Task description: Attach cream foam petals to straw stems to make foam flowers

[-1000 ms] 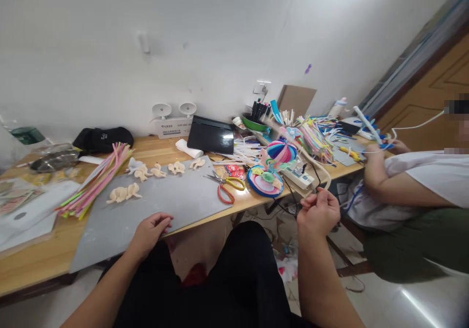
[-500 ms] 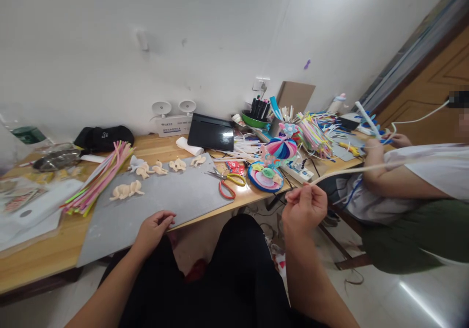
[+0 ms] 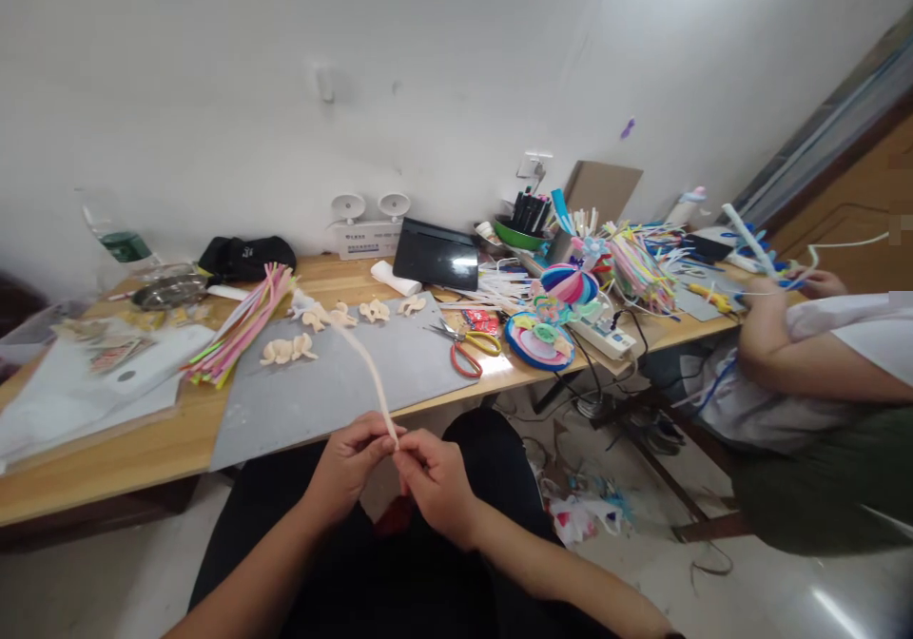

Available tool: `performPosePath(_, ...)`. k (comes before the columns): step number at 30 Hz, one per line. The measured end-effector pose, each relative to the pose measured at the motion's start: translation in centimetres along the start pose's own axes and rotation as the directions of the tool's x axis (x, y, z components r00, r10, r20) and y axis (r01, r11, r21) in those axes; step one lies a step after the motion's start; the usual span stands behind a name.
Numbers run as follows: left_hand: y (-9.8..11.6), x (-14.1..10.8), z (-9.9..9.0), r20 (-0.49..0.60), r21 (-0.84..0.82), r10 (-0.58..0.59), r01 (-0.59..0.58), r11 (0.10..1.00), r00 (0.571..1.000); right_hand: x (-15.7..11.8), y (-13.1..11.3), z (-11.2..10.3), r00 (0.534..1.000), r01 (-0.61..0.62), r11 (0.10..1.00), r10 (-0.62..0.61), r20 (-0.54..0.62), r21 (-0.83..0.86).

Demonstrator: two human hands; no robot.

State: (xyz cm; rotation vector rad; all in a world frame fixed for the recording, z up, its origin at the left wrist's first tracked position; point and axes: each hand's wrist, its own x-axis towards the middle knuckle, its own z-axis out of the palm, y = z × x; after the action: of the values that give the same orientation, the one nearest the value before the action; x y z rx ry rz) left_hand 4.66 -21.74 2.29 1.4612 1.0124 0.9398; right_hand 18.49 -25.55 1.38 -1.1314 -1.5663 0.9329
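A: What has just changed with the hands?

B: They have come together; a second ago the left hand (image 3: pixel 349 463) lay at the front edge of the grey mat (image 3: pixel 263 416), while the right hand (image 3: pixel 438 487) was out to the right with the pale strip (image 3: pixel 375 377); now both meet just off the front edge of the worktop (image 3: pixel 157 449), above the lap.

A: Pinching it, or merely pressed together?

B: Pinching, both of them; thumbs and fingertips close on the strip's near end, the two grips side by side; whether the tip is bent there I cannot tell, since the fingers cover it.

A: And the rest of the strip?

B: It rises from the fingers and curves over the mat toward its back edge, by the row of cream twisted pieces (image 3: pixel 289 349); the far end is blurred, so touching or hovering, I can't say.

A: What does the change mean for the work?

B: Both hands are on one strip, so its near end looks well controlled, I'd judge; the scissors (image 3: pixel 460 338) lie untouched at the mat's right edge.
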Motion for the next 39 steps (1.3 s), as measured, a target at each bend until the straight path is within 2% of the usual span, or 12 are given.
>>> performPosePath(7, -0.9, -1.9, -1.1, -0.070, -0.208, 0.002, -0.017, 0.978, 0.998, -0.9, -0.4, 1.4, 0.993, -0.070, 0.998, 0.070, 0.098, -0.002)
performPosePath(11, -0.7, -2.0, -2.0, -0.220, -0.346, -0.048, -0.032, 0.938, 0.974, -1.9, -0.4, 1.7, 0.981, -0.100, 0.994, 0.107, 0.162, -0.049)
performPosePath(15, -0.3, -1.7, -3.9, -0.420, -0.395, -0.094, -0.088, 0.914, 0.903, -2.9, 0.1, 1.6, 0.951, -0.137, 0.988, 0.151, 0.269, -0.072)
performPosePath(20, -0.1, -1.8, -6.9, -0.591, -0.460, -0.146, -0.183, 0.869, 0.793, -3.5, 0.8, 1.1, 0.918, -0.156, 0.982, 0.185, 0.351, -0.108)
performPosePath(24, 0.1, -2.3, -9.8, -0.697, -0.500, -0.195, -0.272, 0.822, 0.690, -3.5, 1.4, 0.7, 0.908, -0.155, 0.978, 0.196, 0.371, -0.140)
performPosePath(27, 0.3, -2.9, -11.6, -0.735, -0.496, -0.199, -0.315, 0.809, 0.648, -3.4, 2.0, 0.2, 0.909, -0.164, 0.977, 0.203, 0.365, -0.135)
performPosePath(30, 0.4, -3.2, -12.4, -0.741, -0.493, -0.199, -0.317, 0.810, 0.642, -3.2, 2.8, 0.0, 0.913, -0.179, 0.976, 0.211, 0.348, -0.121)
performPosePath(35, -0.3, -2.9, -12.4, -0.707, -0.516, -0.227, -0.268, 0.814, 0.670, -2.5, 4.0, -0.4, 0.923, -0.215, 0.970, 0.240, 0.299, -0.116)
performPosePath(37, -0.5, -2.5, -12.2, -0.692, -0.493, -0.231, -0.215, 0.843, 0.684, -1.9, 4.5, -0.9, 0.930, -0.294, 0.954, 0.299, 0.214, -0.055)
performPosePath(39, -0.7, -1.9, -11.9, -0.675, -0.439, -0.201, -0.169, 0.882, 0.710, -1.0, 5.1, -1.5, 0.933, -0.359, 0.932, 0.355, 0.063, 0.055)
